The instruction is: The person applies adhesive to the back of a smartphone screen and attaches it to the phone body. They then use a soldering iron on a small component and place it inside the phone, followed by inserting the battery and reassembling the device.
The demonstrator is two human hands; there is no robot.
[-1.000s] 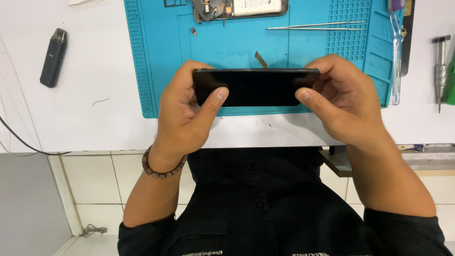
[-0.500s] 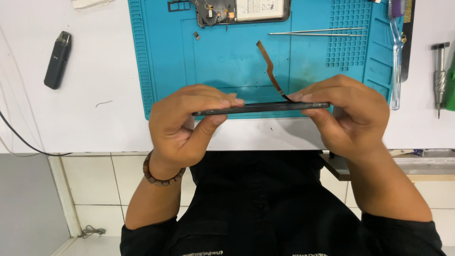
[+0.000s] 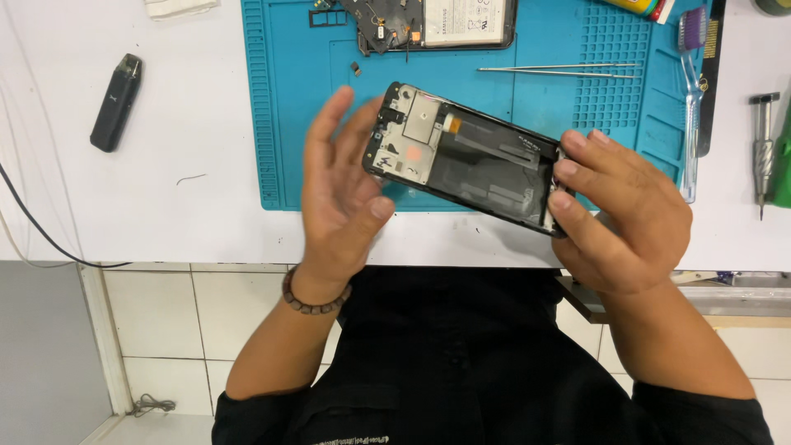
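Note:
A black phone frame with its inside facing up (image 3: 465, 156) hangs tilted over the front of the blue work mat (image 3: 280, 124). My right hand (image 3: 622, 218) grips its right end between thumb and fingers. My left hand (image 3: 342, 194) is spread, fingers apart, just left of the frame's other end; its fingertips are close to the frame's corner and hold nothing. A bead bracelet sits on my left wrist.
At the mat's far edge lies an opened phone body with a battery (image 3: 437, 21). Long tweezers (image 3: 560, 70), a brush (image 3: 692, 99) and a screwdriver (image 3: 762, 148) lie to the right. A small dark device (image 3: 115, 101) rests on the white table at left.
The phone part was held edge-on in both hands; now it is turned inside-up and tilted. My left hand has let go and spread out, while the right hand keeps its hold.

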